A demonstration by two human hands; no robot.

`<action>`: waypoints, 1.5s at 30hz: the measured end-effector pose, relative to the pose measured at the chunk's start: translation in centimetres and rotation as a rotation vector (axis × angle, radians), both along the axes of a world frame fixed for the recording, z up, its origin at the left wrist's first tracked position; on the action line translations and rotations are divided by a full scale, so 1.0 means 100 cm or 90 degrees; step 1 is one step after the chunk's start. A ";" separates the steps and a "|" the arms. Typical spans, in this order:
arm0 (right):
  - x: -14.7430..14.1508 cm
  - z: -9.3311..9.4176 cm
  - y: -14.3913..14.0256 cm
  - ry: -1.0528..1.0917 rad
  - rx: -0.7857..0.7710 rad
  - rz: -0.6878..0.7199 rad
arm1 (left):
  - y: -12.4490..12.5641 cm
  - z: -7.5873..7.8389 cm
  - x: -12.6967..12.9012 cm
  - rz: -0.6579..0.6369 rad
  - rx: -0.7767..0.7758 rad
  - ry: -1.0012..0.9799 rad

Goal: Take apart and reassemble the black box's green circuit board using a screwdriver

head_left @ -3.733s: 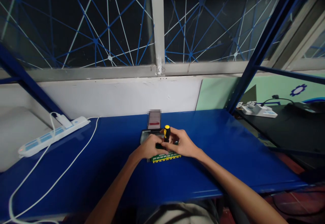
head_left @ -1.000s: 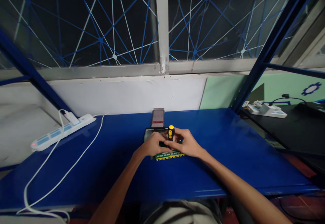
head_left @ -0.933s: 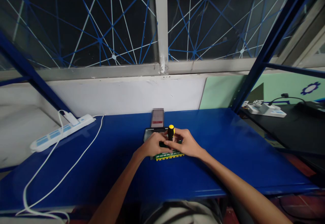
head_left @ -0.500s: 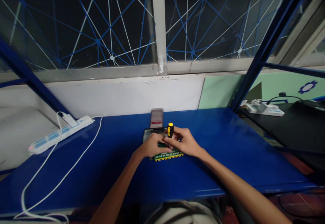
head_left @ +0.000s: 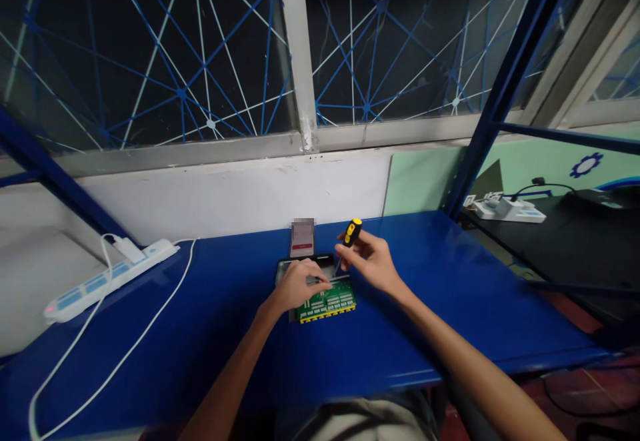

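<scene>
My right hand (head_left: 373, 261) grips a black and yellow screwdriver (head_left: 353, 233), its thin shaft slanting down to the left above the far right part of the board. A green circuit board (head_left: 334, 299) with a yellow strip along its near edge lies on the blue table. Over the board's far left part, my left hand (head_left: 301, 284) has its thumb and fingers drawn together; whatever is between the tips is too small to make out. Behind the board sits a dark-rimmed tray (head_left: 284, 269), partly covered by my left hand.
A phone-like device (head_left: 302, 241) stands behind the tray. On the left of the blue table (head_left: 225, 347) lies a white power strip (head_left: 110, 279) with a looping white cable (head_left: 150, 326). Blue frame posts (head_left: 493, 101) flank the table. To the right, a black table (head_left: 570, 247) holds another power strip (head_left: 510, 211).
My right hand has lifted the screwdriver up and right, off the board, and it now tilts. The left hand has stayed near the board, uncovering more of it. The camera view has shifted slightly.
</scene>
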State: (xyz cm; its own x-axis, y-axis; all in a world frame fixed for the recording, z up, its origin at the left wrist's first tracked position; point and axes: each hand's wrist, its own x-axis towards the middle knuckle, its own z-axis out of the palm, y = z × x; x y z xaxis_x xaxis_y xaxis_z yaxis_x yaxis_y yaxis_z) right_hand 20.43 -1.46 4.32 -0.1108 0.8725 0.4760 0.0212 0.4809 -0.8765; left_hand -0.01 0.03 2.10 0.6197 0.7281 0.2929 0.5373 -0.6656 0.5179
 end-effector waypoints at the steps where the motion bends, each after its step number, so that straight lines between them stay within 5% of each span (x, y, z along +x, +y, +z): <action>1: 0.005 0.002 0.002 0.016 0.015 -0.034 | 0.001 0.003 0.005 0.003 0.009 0.006; 8: 0.041 0.002 0.024 0.014 0.094 -0.250 | 0.018 0.017 0.057 -0.045 0.038 0.066; 16: 0.049 -0.004 0.031 -0.043 0.100 -0.292 | 0.028 -0.003 0.083 -0.029 0.035 0.088; 26: 0.027 -0.008 0.021 -0.080 0.030 -0.113 | 0.015 0.019 0.026 -0.014 0.023 -0.026; 34: -0.038 -0.003 0.008 -0.138 -0.006 0.105 | -0.005 0.006 -0.036 -0.018 -0.088 -0.118; 45: -0.066 -0.018 0.014 -0.211 0.034 0.087 | 0.001 -0.003 -0.051 0.015 -0.144 -0.119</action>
